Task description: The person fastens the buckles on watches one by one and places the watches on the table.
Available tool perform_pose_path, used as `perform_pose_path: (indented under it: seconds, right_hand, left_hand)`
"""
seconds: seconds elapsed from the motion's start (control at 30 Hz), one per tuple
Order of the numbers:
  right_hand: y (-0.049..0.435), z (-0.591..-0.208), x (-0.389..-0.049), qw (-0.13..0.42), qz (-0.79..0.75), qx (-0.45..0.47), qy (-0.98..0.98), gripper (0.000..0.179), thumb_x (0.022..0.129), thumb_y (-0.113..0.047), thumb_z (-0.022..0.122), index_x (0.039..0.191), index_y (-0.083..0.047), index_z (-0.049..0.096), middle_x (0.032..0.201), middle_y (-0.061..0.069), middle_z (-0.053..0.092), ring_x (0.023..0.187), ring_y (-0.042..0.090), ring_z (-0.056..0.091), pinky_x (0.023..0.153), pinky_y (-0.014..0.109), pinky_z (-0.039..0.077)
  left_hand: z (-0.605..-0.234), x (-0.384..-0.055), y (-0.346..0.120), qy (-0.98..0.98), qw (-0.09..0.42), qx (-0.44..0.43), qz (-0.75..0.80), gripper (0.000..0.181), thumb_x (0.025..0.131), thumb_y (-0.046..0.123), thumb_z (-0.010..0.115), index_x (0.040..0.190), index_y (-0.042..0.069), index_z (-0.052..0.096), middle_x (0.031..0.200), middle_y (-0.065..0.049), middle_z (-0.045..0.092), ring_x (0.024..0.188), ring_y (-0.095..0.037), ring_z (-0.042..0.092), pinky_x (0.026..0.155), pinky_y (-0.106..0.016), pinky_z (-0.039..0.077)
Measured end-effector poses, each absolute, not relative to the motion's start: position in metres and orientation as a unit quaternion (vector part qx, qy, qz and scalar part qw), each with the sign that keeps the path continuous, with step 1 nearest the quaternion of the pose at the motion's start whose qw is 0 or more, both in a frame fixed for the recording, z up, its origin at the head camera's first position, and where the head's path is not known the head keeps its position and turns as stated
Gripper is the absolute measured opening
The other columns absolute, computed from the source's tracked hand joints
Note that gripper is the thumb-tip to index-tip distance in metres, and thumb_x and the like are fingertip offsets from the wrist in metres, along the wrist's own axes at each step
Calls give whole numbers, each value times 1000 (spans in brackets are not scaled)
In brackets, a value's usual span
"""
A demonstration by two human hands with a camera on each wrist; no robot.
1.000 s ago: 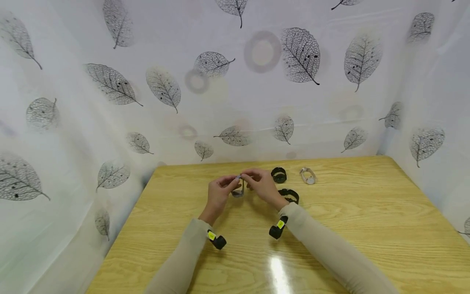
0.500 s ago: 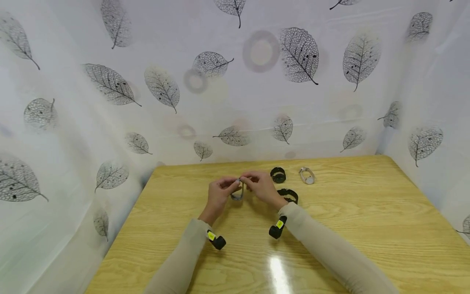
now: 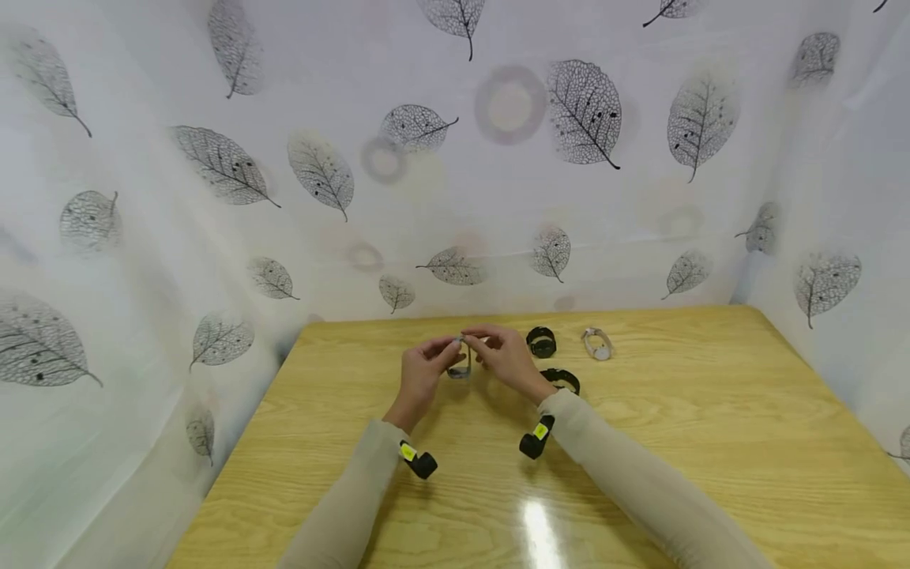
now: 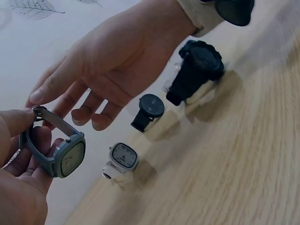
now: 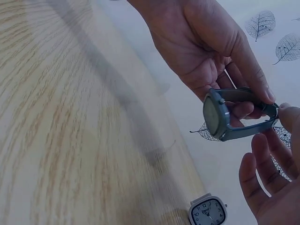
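Note:
A grey-green wristwatch with a squarish dial hangs in the air between both hands, its strap joined in a loop. My left hand pinches the strap near the buckle, with fingers curled inside the loop. Thumb and fingertips of my right hand pinch the same buckle end from the other side. In the right wrist view the watch dial faces left, away from the fingers. The right hand's other fingers are loosely bent below the strap.
Beyond the hands on the wooden table stand a white square watch, a small black watch, a bulky black watch and a pale-strapped watch. A leaf-patterned curtain hangs behind the table.
The watch dips slightly and then rises a little between the hands. Both hands keep their pinch at the buckle, with small finger shifts. The head view tilts slightly.

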State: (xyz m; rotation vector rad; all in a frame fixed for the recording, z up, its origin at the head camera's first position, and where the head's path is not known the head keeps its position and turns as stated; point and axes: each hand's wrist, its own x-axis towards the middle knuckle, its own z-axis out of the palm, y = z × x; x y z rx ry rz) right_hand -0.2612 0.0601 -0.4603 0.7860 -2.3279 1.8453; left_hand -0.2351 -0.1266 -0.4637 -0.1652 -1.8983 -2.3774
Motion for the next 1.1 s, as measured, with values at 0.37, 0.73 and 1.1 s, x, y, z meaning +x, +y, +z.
perform_pose_path:
  seconds: [0.37, 0.73, 1.1]
  right_hand:
    - [62, -470, -258, 6, 580, 308, -754, 38, 104, -21, 64, 142, -23, 64, 123, 10, 71, 81, 43, 70, 65, 35, 61]
    - [65, -475, -254, 32, 563, 291, -773, 32, 103, -23, 66, 134, -19, 70, 117, 3, 73, 84, 36, 71, 67, 39, 62]
    - [72, -469, -254, -43, 617, 276, -736, 40, 104, -22, 64, 141, -7, 62, 125, 28, 65, 98, 44, 70, 82, 55, 60]
  left_hand:
    - [-456, -238, -128, -587, 52, 8, -808, 29, 94, 15, 77, 113, -7, 73, 97, -14, 74, 86, -19, 71, 85, -37, 62]
    - [-459, -236, -132, -607, 25, -2, -794, 29, 97, 15, 74, 116, -6, 72, 98, -15, 74, 82, -20, 71, 80, -36, 63]
    - [-464, -231, -153, -673, -13, -150, -724, 40, 101, 3, 65, 140, 0, 58, 129, -39, 59, 102, -42, 69, 89, -44, 61]
